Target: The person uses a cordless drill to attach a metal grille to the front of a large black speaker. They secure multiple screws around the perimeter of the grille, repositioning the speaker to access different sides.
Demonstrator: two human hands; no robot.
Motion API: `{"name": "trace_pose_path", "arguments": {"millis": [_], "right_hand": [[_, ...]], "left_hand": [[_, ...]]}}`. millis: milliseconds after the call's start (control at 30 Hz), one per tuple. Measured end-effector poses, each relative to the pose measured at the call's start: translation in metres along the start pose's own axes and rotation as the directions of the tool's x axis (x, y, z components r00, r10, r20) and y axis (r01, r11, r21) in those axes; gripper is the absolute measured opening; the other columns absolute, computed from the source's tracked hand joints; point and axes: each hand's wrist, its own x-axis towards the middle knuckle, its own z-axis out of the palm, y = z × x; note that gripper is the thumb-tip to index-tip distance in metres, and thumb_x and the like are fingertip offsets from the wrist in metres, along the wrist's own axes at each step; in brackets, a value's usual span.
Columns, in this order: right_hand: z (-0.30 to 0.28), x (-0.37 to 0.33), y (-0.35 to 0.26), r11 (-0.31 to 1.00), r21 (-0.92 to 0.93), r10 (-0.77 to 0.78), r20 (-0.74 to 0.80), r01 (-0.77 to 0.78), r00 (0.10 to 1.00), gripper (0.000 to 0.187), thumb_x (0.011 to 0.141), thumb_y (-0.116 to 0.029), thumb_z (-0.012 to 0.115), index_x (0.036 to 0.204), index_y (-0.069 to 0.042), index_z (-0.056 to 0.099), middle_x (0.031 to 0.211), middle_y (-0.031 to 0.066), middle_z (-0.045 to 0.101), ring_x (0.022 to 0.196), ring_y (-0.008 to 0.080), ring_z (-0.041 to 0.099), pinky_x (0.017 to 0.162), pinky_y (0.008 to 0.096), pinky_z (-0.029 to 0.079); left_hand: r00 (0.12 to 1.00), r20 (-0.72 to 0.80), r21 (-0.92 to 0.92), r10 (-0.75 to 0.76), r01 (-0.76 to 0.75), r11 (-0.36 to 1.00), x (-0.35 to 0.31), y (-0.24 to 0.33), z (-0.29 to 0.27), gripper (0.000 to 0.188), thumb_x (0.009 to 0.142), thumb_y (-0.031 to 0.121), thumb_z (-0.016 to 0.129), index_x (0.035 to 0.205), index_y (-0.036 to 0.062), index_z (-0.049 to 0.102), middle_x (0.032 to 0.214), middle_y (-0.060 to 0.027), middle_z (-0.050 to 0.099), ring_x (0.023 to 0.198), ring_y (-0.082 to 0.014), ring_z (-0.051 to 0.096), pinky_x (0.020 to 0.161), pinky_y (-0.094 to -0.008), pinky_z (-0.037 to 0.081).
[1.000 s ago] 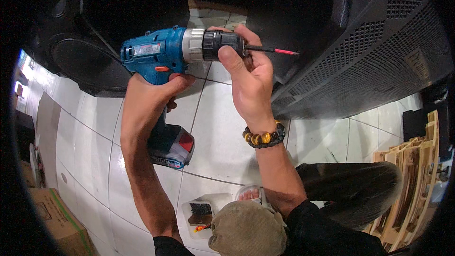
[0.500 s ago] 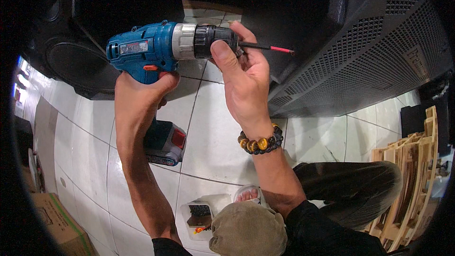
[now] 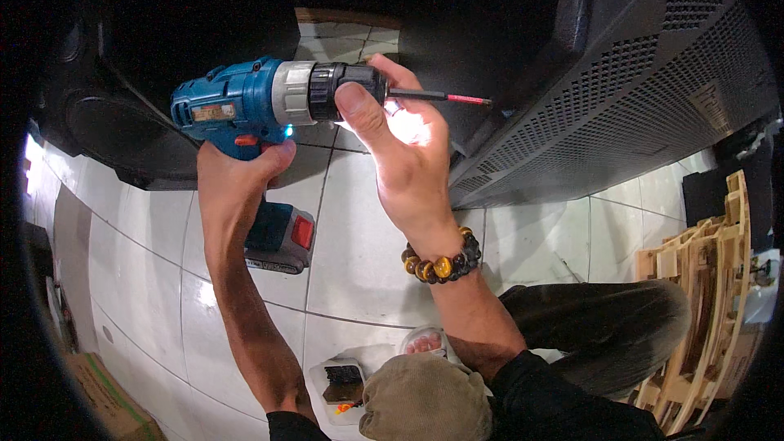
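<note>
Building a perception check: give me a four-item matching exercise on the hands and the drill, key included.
Column one
1. Right hand
2. Drill light
3. Left hand
4. Bit

Column two
A. Wrapped around the blue drill, below its body
B. Mostly dark, with a red stretch near its tip
C. Gripping the black chuck
D. Lit

Pairs: 1-C, 2-D, 3-A, 4-B
</note>
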Motion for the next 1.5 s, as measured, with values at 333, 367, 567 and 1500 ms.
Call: {"name": "trace_pose_path", "arguments": {"millis": [333,367,567,1500], "right_hand": [[0.001,0.002,0.000,0.999,0.008,-0.040,0.025,0.040,0.999,0.060,0.088,-0.037,0.067,0.125,0.006,0.047,0.103,0.0126,0.062,0.097,0.0157,0.061,0.087,0.0287,0.051],[0.001,0.004,0.002,0.999,0.013,-0.042,0.025,0.042,0.999,0.061,0.088,-0.037,0.067,0.126,0.006,0.047,0.103,0.0129,0.062,0.097,0.0161,0.061,0.087,0.0291,0.051],[0.002,0.002,-0.001,0.998,0.049,0.031,0.007,-0.031,1.000,0.064,0.087,-0.035,0.069,0.127,0.009,0.043,0.100,0.0089,0.061,0.090,0.0102,0.057,0.080,0.0226,0.047],[0.116,0.111,-0.252,0.900,0.081,-0.431,0.320,0.429,0.844,0.047,0.089,-0.028,0.067,0.117,0.006,0.050,0.089,0.0034,0.061,0.080,0.0066,0.057,0.070,0.0220,0.049]], "left_hand": [[0.999,0.044,-0.042,0.025,-0.023,0.999,0.000,-0.001,0.000,0.041,0.063,0.027,0.082,0.093,0.0060,0.065,0.081,-0.0051,0.066,0.069,-0.0148,0.062,0.069,-0.0286,0.050],[0.997,0.063,-0.046,0.040,-0.037,0.998,0.002,0.002,-0.001,0.043,0.063,0.029,0.083,0.094,0.0057,0.065,0.081,-0.0054,0.067,0.070,-0.0152,0.063,0.070,-0.0290,0.051],[0.992,0.102,-0.066,0.072,-0.066,0.996,0.002,-0.002,-0.003,0.046,0.062,0.029,0.084,0.097,0.0053,0.065,0.084,-0.0061,0.067,0.076,-0.0160,0.064,0.074,-0.0296,0.052],[0.890,-0.364,-0.223,0.276,-0.371,0.902,0.028,0.241,-0.098,0.038,0.068,0.029,0.081,0.089,0.0023,0.065,0.078,-0.0058,0.065,0.060,-0.0142,0.061,0.057,-0.0260,0.050]]}}
